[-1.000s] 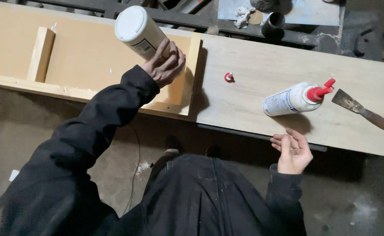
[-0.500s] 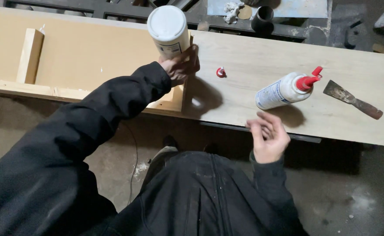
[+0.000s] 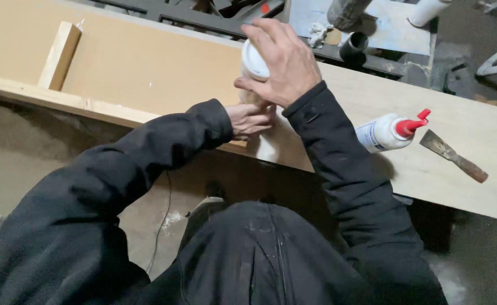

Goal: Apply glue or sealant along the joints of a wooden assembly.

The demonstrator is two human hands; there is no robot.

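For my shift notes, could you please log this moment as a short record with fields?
setting: long pale wooden board on a workshop bench
left hand: grips the low end of an upturned white bottle
right hand: wrapped around the same bottle's upper end
lying on board: second white bottle with red nozzle, on its side
beside it: rusty scraper, flat on the board
far left: small wooden block on the tan panel

Both the left hand (image 3: 251, 120) and right hand (image 3: 282, 59) grip an upended white glue bottle (image 3: 254, 65).
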